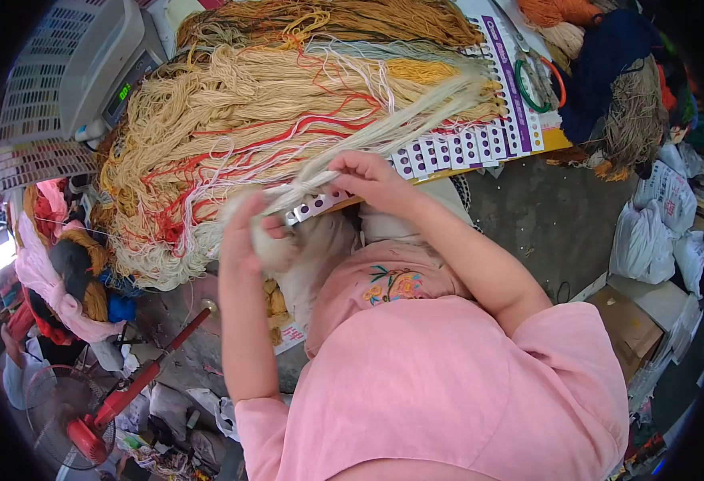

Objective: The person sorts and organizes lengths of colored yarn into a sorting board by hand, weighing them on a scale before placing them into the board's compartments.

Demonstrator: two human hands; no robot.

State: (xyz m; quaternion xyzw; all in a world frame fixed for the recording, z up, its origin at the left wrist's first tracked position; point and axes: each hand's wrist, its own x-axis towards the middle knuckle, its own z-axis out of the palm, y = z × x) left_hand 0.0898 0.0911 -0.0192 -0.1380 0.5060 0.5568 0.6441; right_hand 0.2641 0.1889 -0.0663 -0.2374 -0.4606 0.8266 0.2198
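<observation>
A pale cream skein of embroidery thread (pixel 404 120) stretches across the table edge from the upper right down to my hands. My right hand (pixel 374 183) is closed, pinching the skein between thumb and fingers near its twisted part. To the left, my left hand (pixel 246 232) is curled round the skein's near end, where a loop of thread hangs by the palm; motion blurs its fingers. Just beyond both hands lies a wide heap of beige thread (pixel 207 100) with red strands (pixel 312 124) and white strands across it. The thread ends run through a punched card strip (pixel 506 88).
A digital scale (pixel 123 84) stands at the back left. Scissors with red and green handles (pixel 540 88) lie near dark blue yarn (pixel 612 64). A red fan (pixel 87 437) is low on the left, and plastic bags (pixel 644 240) and a cardboard box (pixel 624 329) are on the right.
</observation>
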